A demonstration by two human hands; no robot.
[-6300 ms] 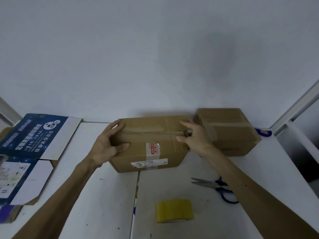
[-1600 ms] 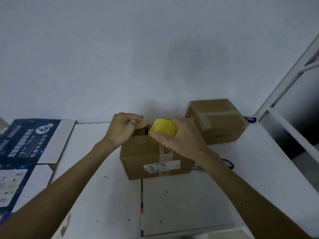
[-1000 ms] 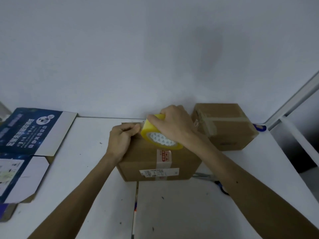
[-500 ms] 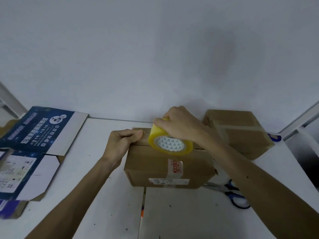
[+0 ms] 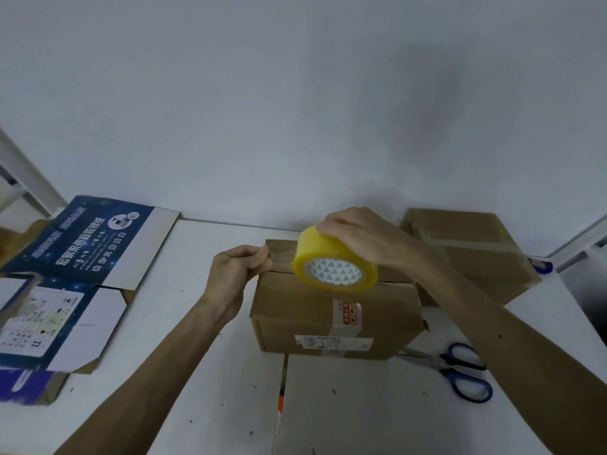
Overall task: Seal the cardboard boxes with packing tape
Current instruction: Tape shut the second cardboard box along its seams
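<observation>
Two limbs are in view, each bare from the lower frame edge to the fingertips.

- Left forearm (image 5: 157, 372): slender and uncovered, with tendon ridges visible at the wrist.
- Left hand (image 5: 238, 277): uncovered skin throughout.
- Right forearm (image 5: 509, 339): uncovered, with one small dark mark on its upper surface.
- Right hand (image 5: 354, 234): uncovered, with knuckle ridges visible.

The one head view looks forward and down from above and behind the hands, close in. The left hand (image 5: 239, 274) and right hand (image 5: 358, 238) sit mid-frame, forearms enter from the bottom edge, and the wall (image 5: 295, 93) beyond them fills the top half.
</observation>
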